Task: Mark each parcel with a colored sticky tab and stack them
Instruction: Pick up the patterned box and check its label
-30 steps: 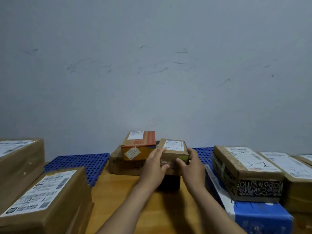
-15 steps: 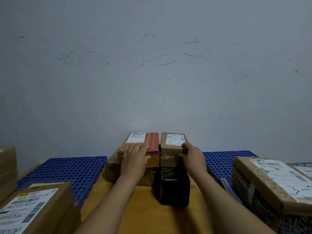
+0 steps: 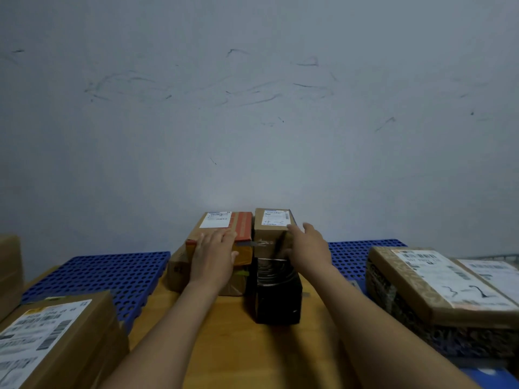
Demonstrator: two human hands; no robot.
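Note:
Two stacks of parcels stand side by side at the far middle of the wooden table (image 3: 244, 349). On the left stack lies a brown parcel with red tape and a white label (image 3: 224, 226); my left hand (image 3: 214, 255) lies flat on its near end, fingers straight. A small brown parcel with a white label (image 3: 273, 226) tops the black parcel (image 3: 278, 299) on the right; my right hand (image 3: 307, 247) touches its right side with fingers stretched out. A yellow-green tab (image 3: 242, 273) shows on the lower left parcel.
Blue perforated mats (image 3: 95, 273) lie on both sides of the stacks. A large labelled parcel (image 3: 53, 341) sits near left with another box behind it. On the right stand patterned and plain labelled parcels (image 3: 441, 287). A grey wall closes the back.
Both hands brought the small brown parcel onto the black one. The left hand then moved over to the red-taped parcel, and the right hand's fingers have straightened along the small parcel's side.

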